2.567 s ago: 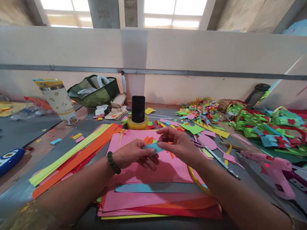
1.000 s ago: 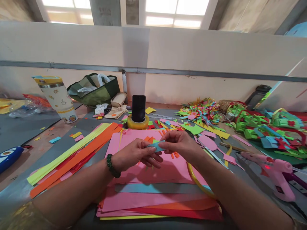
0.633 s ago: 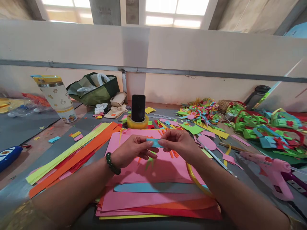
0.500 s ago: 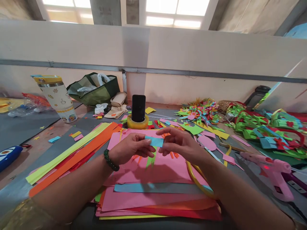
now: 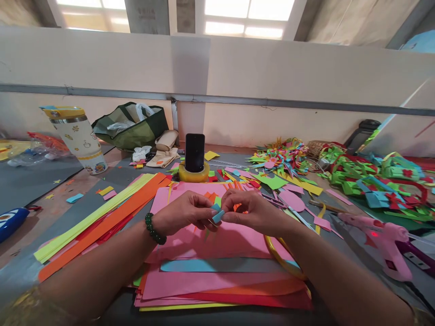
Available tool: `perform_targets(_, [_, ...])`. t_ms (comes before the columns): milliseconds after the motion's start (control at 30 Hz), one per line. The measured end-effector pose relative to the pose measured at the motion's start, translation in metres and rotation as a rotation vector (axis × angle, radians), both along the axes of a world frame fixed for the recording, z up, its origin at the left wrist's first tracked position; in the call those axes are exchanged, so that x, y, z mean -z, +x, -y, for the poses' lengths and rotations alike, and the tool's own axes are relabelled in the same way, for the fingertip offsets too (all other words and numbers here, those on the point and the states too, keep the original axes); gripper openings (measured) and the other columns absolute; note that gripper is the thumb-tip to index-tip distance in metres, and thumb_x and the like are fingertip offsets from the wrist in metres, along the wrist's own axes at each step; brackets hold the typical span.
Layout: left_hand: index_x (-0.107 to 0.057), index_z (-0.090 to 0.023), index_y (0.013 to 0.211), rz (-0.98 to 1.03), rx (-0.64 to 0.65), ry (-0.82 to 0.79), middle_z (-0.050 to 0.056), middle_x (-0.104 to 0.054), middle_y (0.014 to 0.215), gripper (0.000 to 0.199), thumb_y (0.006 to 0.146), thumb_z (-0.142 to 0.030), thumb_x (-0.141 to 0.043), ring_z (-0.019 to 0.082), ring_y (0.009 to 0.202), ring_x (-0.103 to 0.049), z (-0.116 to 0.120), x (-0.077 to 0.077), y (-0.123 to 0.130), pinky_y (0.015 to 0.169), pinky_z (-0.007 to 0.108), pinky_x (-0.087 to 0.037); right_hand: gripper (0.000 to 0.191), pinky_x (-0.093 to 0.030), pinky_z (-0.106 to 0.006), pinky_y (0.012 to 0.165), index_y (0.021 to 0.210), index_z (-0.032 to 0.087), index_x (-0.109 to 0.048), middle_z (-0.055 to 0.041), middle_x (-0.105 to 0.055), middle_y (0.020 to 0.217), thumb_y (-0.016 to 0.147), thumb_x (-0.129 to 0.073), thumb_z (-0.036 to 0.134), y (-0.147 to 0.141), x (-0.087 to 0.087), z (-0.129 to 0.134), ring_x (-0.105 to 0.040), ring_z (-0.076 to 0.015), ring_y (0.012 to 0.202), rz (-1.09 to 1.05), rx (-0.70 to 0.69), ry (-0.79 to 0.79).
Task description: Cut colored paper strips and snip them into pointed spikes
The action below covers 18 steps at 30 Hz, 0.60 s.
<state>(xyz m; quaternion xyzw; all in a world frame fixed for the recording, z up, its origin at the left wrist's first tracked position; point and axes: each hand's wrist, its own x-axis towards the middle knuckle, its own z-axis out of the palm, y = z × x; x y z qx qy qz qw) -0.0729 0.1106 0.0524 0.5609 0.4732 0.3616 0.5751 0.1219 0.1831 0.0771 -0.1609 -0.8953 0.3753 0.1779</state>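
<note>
A small blue paper piece [image 5: 218, 216], now bent, is pinched between my two hands over a stack of pink paper [image 5: 204, 244]. My left hand [image 5: 190, 210], with a green bead bracelet at the wrist, grips its left side. The fingertips of my right hand [image 5: 245, 209] close on its right side. Orange and green paper bits show just behind the fingers. Below the hands, a long blue strip [image 5: 217, 266] lies across the pink sheets. A yellow ring [image 5: 283, 258] rests on the stack at the right.
A phone [image 5: 195, 153] stands in a yellow tape roll [image 5: 193, 174]. Long paper strips [image 5: 102, 222] lie left, near a tumbler [image 5: 76, 140]. On the right are a pink glue gun [image 5: 384, 240], scissors and piles of colourful paper pieces [image 5: 285, 156].
The blue piece was flat and stretched between the hands; it is now bent. My right fingers have closed in on it, and the hands are nearer together.
</note>
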Motion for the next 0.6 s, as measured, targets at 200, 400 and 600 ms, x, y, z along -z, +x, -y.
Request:
perform_targets(200, [-0.068, -0.014, 0.075, -0.062, -0.014, 0.027, 0.005, -0.07, 0.072, 0.025, 0.077, -0.038, -0.06, 0.015, 0.071, -0.066, 0.006, -0.006, 0.012, 0.061, 0.02, -0.045, 0.017, -0.039, -0.025, 0.061, 0.071, 0.017, -0.062, 0.0, -0.059, 0.072, 0.079, -0.063, 0.032, -0.002, 0.008, -0.002, -0.05, -0.0119, 0.067, 0.064, 0.129, -0.007])
perform_targets(400, [-0.065, -0.013, 0.074, -0.02, 0.004, -0.01, 0.007, -0.069, 0.076, 0.022, 0.076, -0.029, -0.05, 0.016, 0.076, -0.067, 0.008, -0.008, 0.013, 0.067, 0.023, -0.047, 0.012, -0.038, -0.025, 0.059, 0.068, 0.017, -0.063, 0.0006, -0.058, 0.07, 0.075, -0.064, 0.027, -0.003, 0.01, -0.004, -0.049, -0.0115, 0.064, 0.098, 0.164, 0.013])
perform_targets(600, [-0.066, -0.011, 0.079, -0.11, 0.024, 0.097, 0.009, -0.069, 0.075, 0.03, 0.079, -0.039, -0.056, 0.017, 0.074, -0.066, 0.006, 0.0, 0.013, 0.064, 0.024, -0.047, 0.013, -0.039, -0.025, 0.06, 0.065, 0.017, -0.062, 0.0001, -0.059, 0.069, 0.075, -0.062, 0.025, -0.003, 0.009, 0.0, -0.051, -0.0119, 0.065, 0.102, 0.195, 0.009])
